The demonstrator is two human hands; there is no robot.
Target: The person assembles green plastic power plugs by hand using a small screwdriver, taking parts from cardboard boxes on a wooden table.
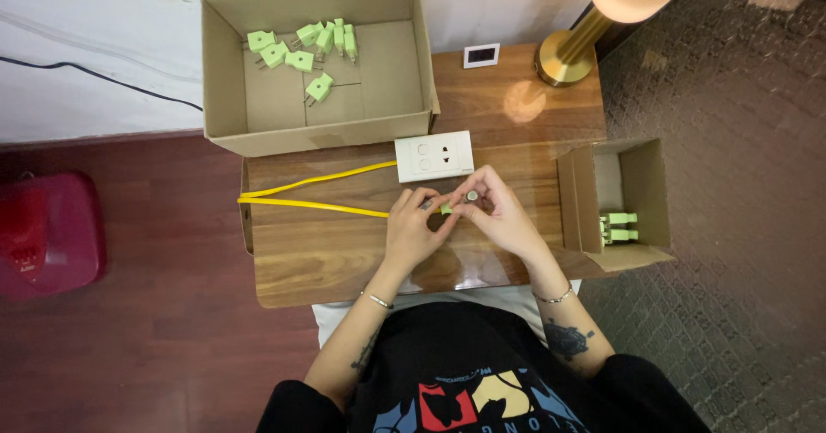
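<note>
My left hand [411, 226] and my right hand [497, 209] meet over the middle of the wooden table [344, 261]. Between their fingertips they pinch a small green plug [446, 210] at the end of a yellow cable [310, 202]. The cable loops left to the table's edge and back to a white socket panel [434, 156] lying just beyond my hands. My right fingers also hold a small round metal part [471, 196]; what it is I cannot tell.
A large open cardboard box [225, 80] at the back left holds several loose green plugs [301, 50]. A small open box [641, 175] at the right edge holds more green plugs [618, 226]. A brass lamp [572, 50] and a small white square device [481, 55] stand at the back right. A red object [47, 231] sits on the floor to the left.
</note>
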